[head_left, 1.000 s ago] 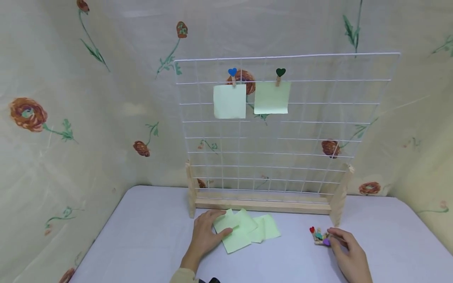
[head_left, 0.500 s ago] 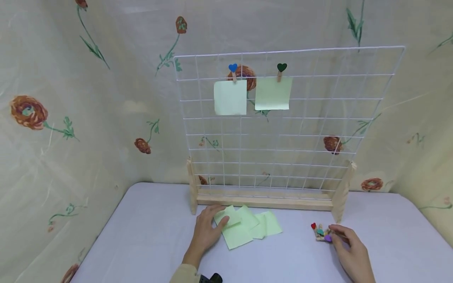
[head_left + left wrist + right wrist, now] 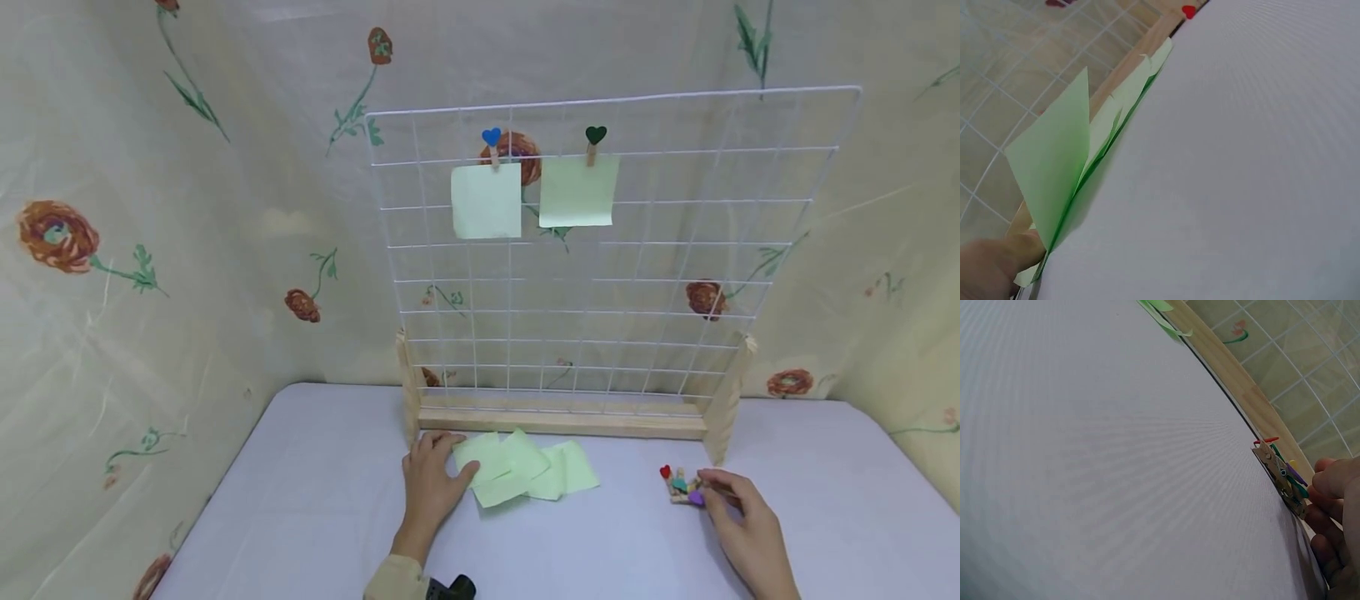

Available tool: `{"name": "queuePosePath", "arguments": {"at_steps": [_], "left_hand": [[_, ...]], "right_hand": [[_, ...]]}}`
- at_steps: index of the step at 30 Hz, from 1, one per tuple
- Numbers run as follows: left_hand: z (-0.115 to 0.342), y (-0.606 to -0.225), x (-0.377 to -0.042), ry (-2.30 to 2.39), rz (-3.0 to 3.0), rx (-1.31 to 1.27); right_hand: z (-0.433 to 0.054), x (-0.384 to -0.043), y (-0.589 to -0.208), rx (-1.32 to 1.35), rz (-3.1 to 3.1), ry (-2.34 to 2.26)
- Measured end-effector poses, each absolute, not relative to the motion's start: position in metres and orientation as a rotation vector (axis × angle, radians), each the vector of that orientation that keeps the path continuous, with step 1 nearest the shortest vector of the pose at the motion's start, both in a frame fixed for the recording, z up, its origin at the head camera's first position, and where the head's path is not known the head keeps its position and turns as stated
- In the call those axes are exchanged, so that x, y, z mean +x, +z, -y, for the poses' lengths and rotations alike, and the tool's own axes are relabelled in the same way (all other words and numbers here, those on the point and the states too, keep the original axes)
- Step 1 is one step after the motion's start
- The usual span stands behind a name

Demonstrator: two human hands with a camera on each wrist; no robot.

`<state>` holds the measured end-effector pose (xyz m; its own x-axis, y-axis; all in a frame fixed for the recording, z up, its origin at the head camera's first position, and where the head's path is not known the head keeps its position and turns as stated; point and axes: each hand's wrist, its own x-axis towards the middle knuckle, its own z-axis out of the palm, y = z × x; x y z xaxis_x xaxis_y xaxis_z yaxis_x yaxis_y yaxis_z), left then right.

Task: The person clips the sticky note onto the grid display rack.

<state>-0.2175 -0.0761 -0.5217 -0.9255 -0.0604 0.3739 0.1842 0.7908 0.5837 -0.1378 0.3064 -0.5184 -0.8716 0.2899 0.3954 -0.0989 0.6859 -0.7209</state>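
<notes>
Several pale green paper notes (image 3: 501, 489) lie overlapping on the table. My left hand (image 3: 433, 483) rests at their left edge, thumb and fingers spread apart. The thumb touches a note (image 3: 1057, 153) that stands tilted up in the left wrist view; the fingertips' contact is partly hidden. At the right, my right hand (image 3: 742, 521) pinches at a small cluster of wooden clothespins (image 3: 681, 487) with coloured hearts. In the right wrist view, thumb and fingers meet the end of these clothespins (image 3: 1282, 472); which one they hold is hard to make out.
A white wire grid (image 3: 637, 279) stands in a wooden base (image 3: 562, 421) behind the hands. Two notes hang on it, a left note (image 3: 486, 202) under a blue heart clip and a right note (image 3: 577, 193) under a dark green one. Floral cloth (image 3: 225, 317) surrounds the table (image 3: 315, 467).
The front note's near edge has lifted off the table beside my left thumb. My left hand has shifted slightly left. The right hand stays at the clothespins, while the head view has tilted a little.
</notes>
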Motion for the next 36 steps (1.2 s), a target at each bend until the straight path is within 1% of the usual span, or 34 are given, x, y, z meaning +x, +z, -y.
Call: {"name": "queuePosePath", "arguments": {"at_steps": [17, 27, 33, 36], "left_hand": [[0.082, -0.524, -0.219, -1.451, 2.397, -0.055], [0.081, -0.518, -0.217, -1.764, 2.184, 0.040], [0.082, -0.502, -0.214, -1.931, 2.094, 0.090], [0.082, -0.490, -0.209, -1.936, 2.108, 0.099]], "right_hand": [[-0.304, -0.136, -0.518, -0.192, 2.487, 1.034], [-0.304, -0.133, -0.521, -0.197, 2.522, 1.001], [-0.304, -0.137, -0.521, -0.061, 2.490, 0.940], [-0.302, -0.140, -0.520, -0.060, 2.496, 0.888]]}}
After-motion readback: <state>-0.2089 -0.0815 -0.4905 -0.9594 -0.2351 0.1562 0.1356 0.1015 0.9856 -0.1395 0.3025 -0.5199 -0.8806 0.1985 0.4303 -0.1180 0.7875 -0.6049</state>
